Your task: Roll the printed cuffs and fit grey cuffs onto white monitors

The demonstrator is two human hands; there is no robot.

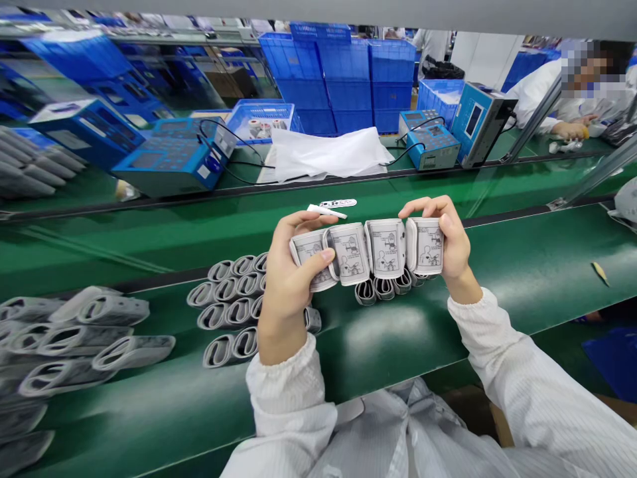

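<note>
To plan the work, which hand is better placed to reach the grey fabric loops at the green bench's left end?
Left, probably: the left hand is nearer those grey fabric loops; the right hand is farther across. Both are occupied, holding four printed grey fabric rolls.

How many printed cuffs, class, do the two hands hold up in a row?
4, left to right: the first cuff in the left hand, the second cuff beside it, the third cuff next, and the fourth cuff in the right hand. Any behind them would be hidden.
</note>
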